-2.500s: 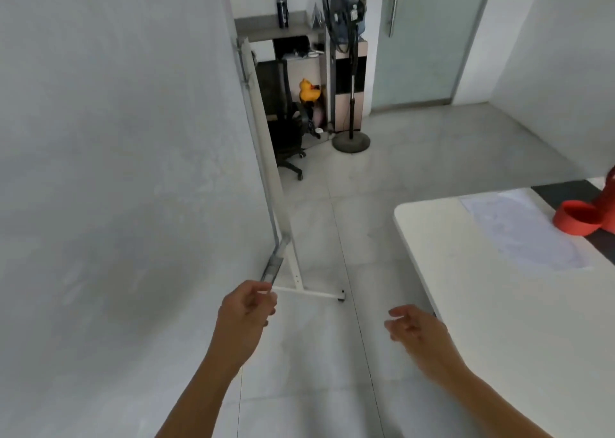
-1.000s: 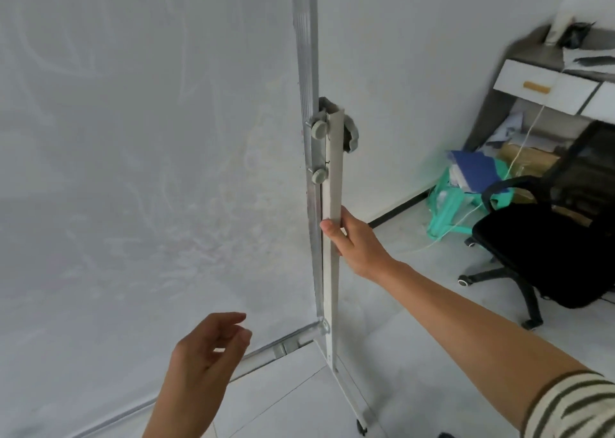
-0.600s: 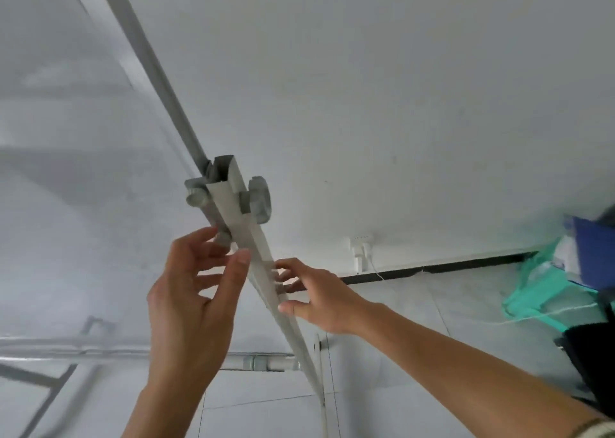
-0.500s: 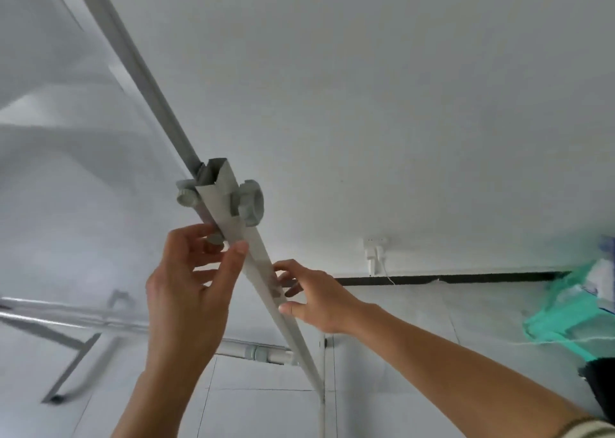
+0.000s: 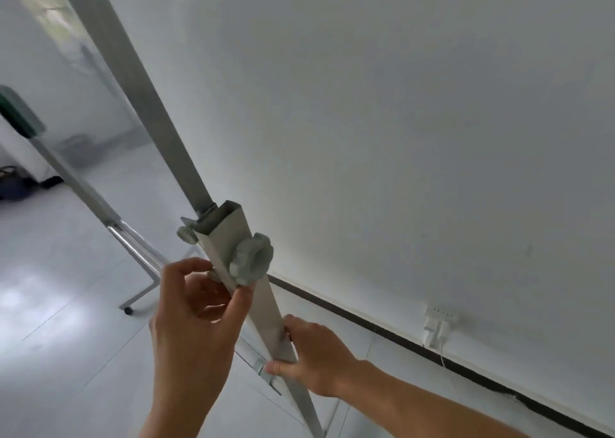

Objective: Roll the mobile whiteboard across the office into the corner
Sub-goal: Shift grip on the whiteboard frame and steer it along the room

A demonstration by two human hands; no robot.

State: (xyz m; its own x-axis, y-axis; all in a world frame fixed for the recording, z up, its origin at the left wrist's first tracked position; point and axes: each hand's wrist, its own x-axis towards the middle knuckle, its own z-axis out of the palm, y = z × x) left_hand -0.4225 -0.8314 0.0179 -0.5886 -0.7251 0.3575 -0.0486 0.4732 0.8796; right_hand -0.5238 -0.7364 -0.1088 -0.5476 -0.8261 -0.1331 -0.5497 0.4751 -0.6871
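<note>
The mobile whiteboard's grey side post (image 5: 233, 238) runs diagonally through the middle of the view, with the board edge (image 5: 133, 81) rising out of its open top. A round grey clamp knob (image 5: 253, 263) sticks out of the post. My left hand (image 5: 196, 318) pinches the post just below that knob, thumb on the right face and fingers on the left. My right hand (image 5: 312, 354) grips the post lower down, thumb along its near edge. The board's far leg with a caster (image 5: 128, 310) stands on the floor at left.
A white wall (image 5: 399, 121) fills the right side, very close behind the post. A black skirting strip (image 5: 399, 334) runs along its foot, with a white plug and cable in a socket (image 5: 437, 324). Pale floor tiles (image 5: 56, 304) lie at lower left; a dark bag (image 5: 13, 184) sits far left.
The view has swung left and closer to the post. Both hands stay on the post, my left one just under the knob. The green bag and chair have left the view.
</note>
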